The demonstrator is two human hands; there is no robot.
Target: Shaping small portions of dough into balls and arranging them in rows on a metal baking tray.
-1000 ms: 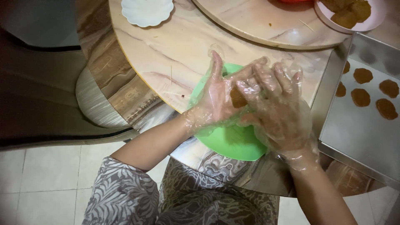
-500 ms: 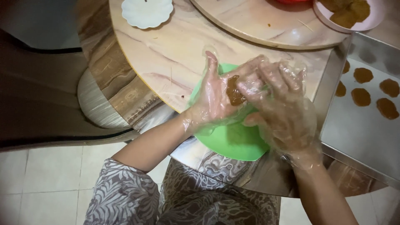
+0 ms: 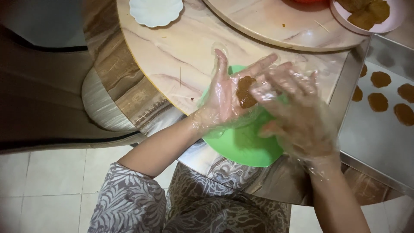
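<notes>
Both my hands wear thin clear plastic gloves and hover over a green plate (image 3: 241, 146) at the table's near edge. My left hand (image 3: 224, 99) lies palm up, fingers spread, with a flat brown dough patty (image 3: 245, 91) resting on the palm. My right hand (image 3: 297, 112) is just to the right, its fingertips touching the patty's right side, fingers slightly apart.
A metal baking tray (image 3: 366, 138) at the right holds several flat brown patties (image 3: 378, 102). A pink bowl (image 3: 390, 26) with brown pieces sits on the round turntable (image 3: 276, 26). A white scalloped dish (image 3: 156, 11) lies at the far left of the marble table (image 3: 172, 56).
My hands were pressed together around the dough; they have parted, the left palm opening upward so the flattened patty shows, the right hand sliding off to the right.
</notes>
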